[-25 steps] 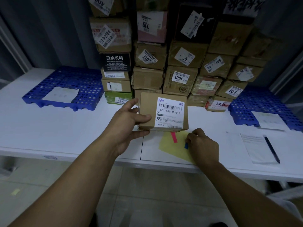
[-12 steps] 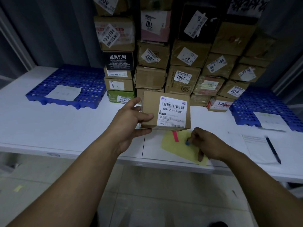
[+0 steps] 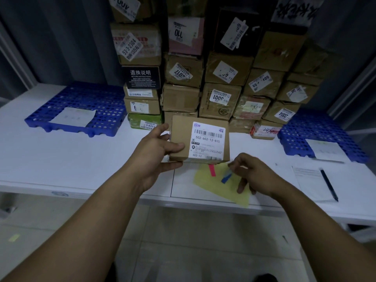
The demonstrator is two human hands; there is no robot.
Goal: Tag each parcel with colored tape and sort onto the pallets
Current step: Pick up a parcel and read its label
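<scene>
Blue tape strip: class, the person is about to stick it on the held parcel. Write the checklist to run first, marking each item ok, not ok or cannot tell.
1. Parcel held firmly: ok, the left hand grips its left edge, top face up.
2. Blue tape strip in hand: ok, the right hand pinches its upper end.
3. Strip fully off the yellow backing sheet: cannot tell.
4. Bare cardboard for the tag: ok, free left of the shipping label.
5. Room on the pallets: ok, the left blue pallet and right blue pallet each show only a paper sheet.
6. Blue suits this parcel: cannot tell.
</scene>
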